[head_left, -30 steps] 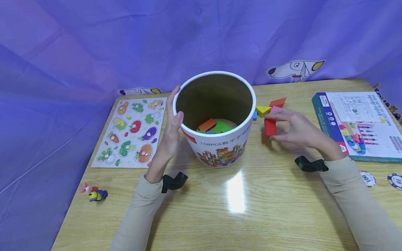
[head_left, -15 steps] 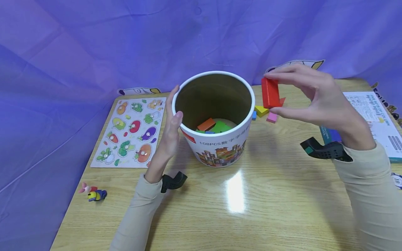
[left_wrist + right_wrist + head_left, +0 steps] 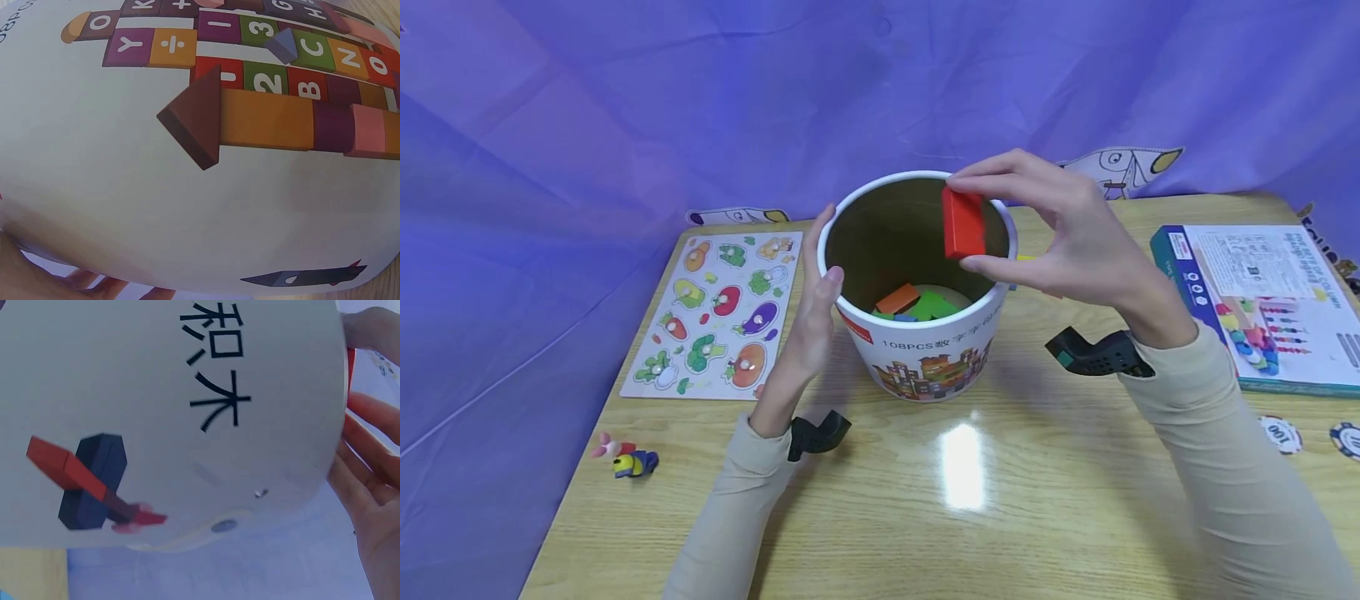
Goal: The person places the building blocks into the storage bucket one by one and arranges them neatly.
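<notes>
A large white bucket (image 3: 936, 354) printed with a block-town picture stands on the table. Inside lie an orange block (image 3: 898, 298), green blocks (image 3: 934, 305) and a bit of blue. My left hand (image 3: 807, 329) rests along its left side, fingers extended and thumb up by the rim; the left wrist view shows those fingers (image 3: 106, 286) at the wall's edge. Thumb and fingertips of my right hand (image 3: 1071, 229) pinch a red rectangular block (image 3: 964, 223), held upright over the right part of the opening. In the right wrist view the bucket hides most of that block.
Behind my right hand, a yellow block (image 3: 1026, 258) shows partly. A vegetable puzzle board (image 3: 711, 317) lies left, with small toy figures (image 3: 634, 463) nearer me. To the right are a boxed toy set (image 3: 1277, 308) and poker chips (image 3: 1281, 434). A purple cloth (image 3: 775, 108) hangs behind.
My right hand has lifted the red block off the table and carried it left over the bucket's opening. The left hand stays at the bucket's side.
</notes>
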{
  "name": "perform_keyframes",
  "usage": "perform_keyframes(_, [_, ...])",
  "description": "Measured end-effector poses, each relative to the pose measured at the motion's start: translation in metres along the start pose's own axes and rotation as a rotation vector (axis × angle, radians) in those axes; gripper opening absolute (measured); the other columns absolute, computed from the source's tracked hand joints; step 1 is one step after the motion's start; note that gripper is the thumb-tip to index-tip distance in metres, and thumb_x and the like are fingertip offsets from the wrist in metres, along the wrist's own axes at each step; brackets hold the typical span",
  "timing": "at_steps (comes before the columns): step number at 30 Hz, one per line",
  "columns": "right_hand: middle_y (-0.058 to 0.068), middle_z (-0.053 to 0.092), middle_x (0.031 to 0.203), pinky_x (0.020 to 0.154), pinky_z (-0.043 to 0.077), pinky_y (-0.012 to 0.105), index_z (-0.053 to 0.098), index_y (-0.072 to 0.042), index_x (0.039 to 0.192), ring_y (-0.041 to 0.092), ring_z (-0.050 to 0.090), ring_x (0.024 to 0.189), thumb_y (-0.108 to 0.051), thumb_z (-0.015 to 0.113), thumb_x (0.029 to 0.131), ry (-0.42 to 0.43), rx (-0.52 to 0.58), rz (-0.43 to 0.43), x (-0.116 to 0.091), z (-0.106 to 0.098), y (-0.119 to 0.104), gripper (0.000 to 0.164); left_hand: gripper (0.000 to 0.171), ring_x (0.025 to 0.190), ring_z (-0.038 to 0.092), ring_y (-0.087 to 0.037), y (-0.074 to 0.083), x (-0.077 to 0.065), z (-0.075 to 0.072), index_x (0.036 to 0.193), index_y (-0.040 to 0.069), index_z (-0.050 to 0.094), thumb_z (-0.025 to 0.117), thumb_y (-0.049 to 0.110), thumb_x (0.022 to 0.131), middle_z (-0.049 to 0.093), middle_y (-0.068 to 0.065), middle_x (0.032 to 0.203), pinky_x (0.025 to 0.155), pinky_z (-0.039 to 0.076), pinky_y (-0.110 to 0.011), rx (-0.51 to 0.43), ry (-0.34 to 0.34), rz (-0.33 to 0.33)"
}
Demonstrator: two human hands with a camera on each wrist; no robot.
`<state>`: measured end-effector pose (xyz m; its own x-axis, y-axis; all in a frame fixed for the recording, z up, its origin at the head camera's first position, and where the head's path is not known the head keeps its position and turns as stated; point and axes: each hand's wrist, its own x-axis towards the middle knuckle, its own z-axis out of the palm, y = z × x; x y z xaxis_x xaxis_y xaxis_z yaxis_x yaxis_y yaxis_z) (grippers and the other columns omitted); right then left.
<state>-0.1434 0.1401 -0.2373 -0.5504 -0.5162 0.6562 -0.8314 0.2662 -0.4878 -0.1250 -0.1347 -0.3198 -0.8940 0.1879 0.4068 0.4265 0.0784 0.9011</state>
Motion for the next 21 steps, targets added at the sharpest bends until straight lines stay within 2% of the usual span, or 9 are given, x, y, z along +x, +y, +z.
perform_keyframes(9, [0.008, 0.064, 0.124, 0.098, 0.048, 0.021, 0.066, -0.003, 0.123, 0.016, 0.058, 0.117, 0.003, 0.087, 0.065, 0.028, 0.049, 0.027, 0.0036, 0.0054, 0.003, 0.062, 0.086, 0.142, 0.027, -0.018, 0.0002, -0.0002, 0.0007, 0.155, 0.026, 0.014, 0.041, 0.072, 0.087, 0.018, 0.006, 0.157, 0.11, 0.032, -0.062, 0.026, 0.002, -0.003])
perform_keyframes(15, [0.006, 0.064, 0.125, 0.096, 0.05, 0.022, 0.067, -0.003, 0.122, 0.015, 0.058, 0.118, 0.002, 0.087, 0.066, 0.026, 0.065, 0.017, 0.0063, 0.007, 0.0059, 0.06, 0.08, 0.141, 0.029, -0.021, -0.0003, 0.0, 0.0004, 0.155, 0.026, 0.014, 0.04, 0.065, 0.09, 0.02, 0.004, 0.156, 0.11, 0.032, -0.063, 0.022, 0.001, 0.008])
perform_keyframes(21, [0.009, 0.064, 0.123, 0.101, 0.045, 0.025, 0.068, -0.001, 0.12, 0.016, 0.058, 0.117, 0.003, 0.085, 0.068, 0.02, 0.063, -0.013, 0.0083, 0.0087, 0.0082, 0.055, 0.078, 0.141, 0.028, -0.02, -0.0013, 0.0005, 0.0, 0.155, 0.026, 0.015, 0.039, 0.061, 0.091, 0.019, 0.005, 0.157, 0.111, 0.03, -0.062, 0.021, 0.004, 0.007])
